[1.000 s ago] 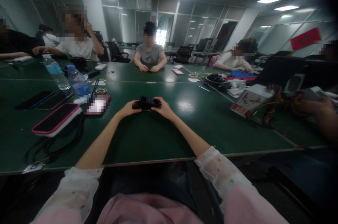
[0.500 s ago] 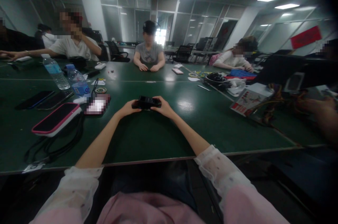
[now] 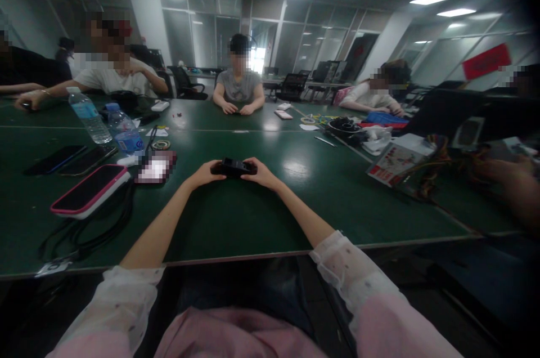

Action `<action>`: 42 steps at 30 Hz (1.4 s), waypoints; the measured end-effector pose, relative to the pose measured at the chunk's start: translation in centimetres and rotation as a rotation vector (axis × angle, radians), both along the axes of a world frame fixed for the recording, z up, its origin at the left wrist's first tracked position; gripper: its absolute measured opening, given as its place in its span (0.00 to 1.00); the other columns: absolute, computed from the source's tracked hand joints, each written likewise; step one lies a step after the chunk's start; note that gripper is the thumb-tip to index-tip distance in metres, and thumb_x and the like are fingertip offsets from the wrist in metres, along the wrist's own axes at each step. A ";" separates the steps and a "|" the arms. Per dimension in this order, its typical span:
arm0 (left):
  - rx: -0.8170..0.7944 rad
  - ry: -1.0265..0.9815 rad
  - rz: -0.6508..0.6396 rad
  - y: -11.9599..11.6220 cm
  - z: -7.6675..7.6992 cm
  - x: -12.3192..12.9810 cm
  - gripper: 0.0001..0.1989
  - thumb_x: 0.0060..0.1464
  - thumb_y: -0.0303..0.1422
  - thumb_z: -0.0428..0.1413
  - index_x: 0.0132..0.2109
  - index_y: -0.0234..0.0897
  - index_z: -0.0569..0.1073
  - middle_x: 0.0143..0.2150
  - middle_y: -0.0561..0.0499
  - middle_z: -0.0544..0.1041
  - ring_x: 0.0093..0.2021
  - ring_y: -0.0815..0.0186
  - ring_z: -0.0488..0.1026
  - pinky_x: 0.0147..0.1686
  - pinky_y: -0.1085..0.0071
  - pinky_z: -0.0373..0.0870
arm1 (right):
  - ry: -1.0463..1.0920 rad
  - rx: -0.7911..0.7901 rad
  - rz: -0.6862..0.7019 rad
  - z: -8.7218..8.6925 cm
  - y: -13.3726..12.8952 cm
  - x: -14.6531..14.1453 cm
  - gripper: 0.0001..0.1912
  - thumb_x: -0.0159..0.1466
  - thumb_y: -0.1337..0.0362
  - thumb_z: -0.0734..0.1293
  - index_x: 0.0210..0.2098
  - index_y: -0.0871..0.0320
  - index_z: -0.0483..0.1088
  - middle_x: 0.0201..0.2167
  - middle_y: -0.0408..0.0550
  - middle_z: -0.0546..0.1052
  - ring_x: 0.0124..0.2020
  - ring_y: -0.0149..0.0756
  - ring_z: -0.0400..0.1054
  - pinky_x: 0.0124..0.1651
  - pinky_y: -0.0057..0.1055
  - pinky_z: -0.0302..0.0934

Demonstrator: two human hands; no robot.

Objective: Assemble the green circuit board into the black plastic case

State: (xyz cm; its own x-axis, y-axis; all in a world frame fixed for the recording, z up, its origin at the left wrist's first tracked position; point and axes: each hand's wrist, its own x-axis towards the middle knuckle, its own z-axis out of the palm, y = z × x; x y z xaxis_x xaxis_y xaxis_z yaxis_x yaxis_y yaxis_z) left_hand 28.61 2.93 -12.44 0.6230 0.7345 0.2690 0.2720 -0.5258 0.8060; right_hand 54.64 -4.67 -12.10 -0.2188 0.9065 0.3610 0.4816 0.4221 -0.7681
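Note:
A small black boxy device (image 3: 234, 168) is held between my two hands over the green table (image 3: 236, 217). My left hand (image 3: 207, 173) grips its left end, and my right hand (image 3: 260, 172) grips its right end, fingers and thumbs around the edges. What the device is, I cannot make out. To the left of my hands lies a phone with a blurred bright screen (image 3: 156, 167). Further left there is a black case with a pink rim (image 3: 90, 190).
Two bottles, one clear (image 3: 89, 116) and one bluish (image 3: 124, 128), stand at the left, beside dark phones (image 3: 54, 159). A metal box with wires (image 3: 399, 161) sits at the right. A person in grey (image 3: 238, 88) sits opposite; other people sit around the table.
The black device has tilted a little in my hands, with my right fingers slightly lower. At the far left, a person's arm has shifted, and that hand now holds a small dark object.

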 end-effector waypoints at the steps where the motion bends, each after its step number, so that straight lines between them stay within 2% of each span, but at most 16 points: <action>1: -0.003 -0.001 -0.004 0.0 -0.1 0.0 0.35 0.41 0.38 0.66 0.56 0.31 0.67 0.52 0.41 0.75 0.52 0.54 0.72 0.56 0.54 0.64 | 0.003 0.006 -0.008 -0.1 0.0 0.0 0.29 0.51 0.58 0.74 0.50 0.55 0.64 0.45 0.49 0.72 0.46 0.40 0.69 0.51 0.43 0.62; 13: -0.015 0.020 -0.002 -0.1 0.2 -0.1 0.35 0.40 0.39 0.66 0.56 0.32 0.68 0.52 0.42 0.75 0.52 0.53 0.72 0.55 0.54 0.64 | 0.092 -0.017 0.014 -0.1 -0.3 -0.4 0.29 0.52 0.59 0.73 0.51 0.55 0.63 0.47 0.49 0.71 0.48 0.40 0.68 0.53 0.42 0.62; 19: -0.025 0.010 0.011 -0.3 0.3 0.0 0.32 0.42 0.41 0.65 0.55 0.34 0.69 0.50 0.43 0.76 0.52 0.53 0.72 0.55 0.53 0.64 | 0.068 0.002 -0.003 0.2 -0.5 -0.5 0.29 0.52 0.59 0.73 0.51 0.55 0.64 0.46 0.49 0.72 0.49 0.40 0.67 0.54 0.43 0.60; 42: -0.054 0.012 0.023 -0.5 0.5 0.1 0.33 0.41 0.41 0.65 0.55 0.34 0.69 0.54 0.41 0.74 0.54 0.52 0.71 0.57 0.52 0.62 | 0.049 0.006 -0.002 0.1 -0.6 -0.5 0.29 0.54 0.61 0.72 0.53 0.54 0.62 0.49 0.50 0.71 0.50 0.40 0.67 0.54 0.43 0.61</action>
State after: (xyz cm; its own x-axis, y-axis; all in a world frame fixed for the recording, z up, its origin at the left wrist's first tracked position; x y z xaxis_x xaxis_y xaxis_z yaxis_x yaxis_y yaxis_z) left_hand 28.68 2.44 -11.90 0.6090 0.7617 0.2213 0.2929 -0.4752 0.8297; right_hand 54.15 -5.27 -12.00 -0.1986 0.9047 0.3769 0.4442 0.4259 -0.7883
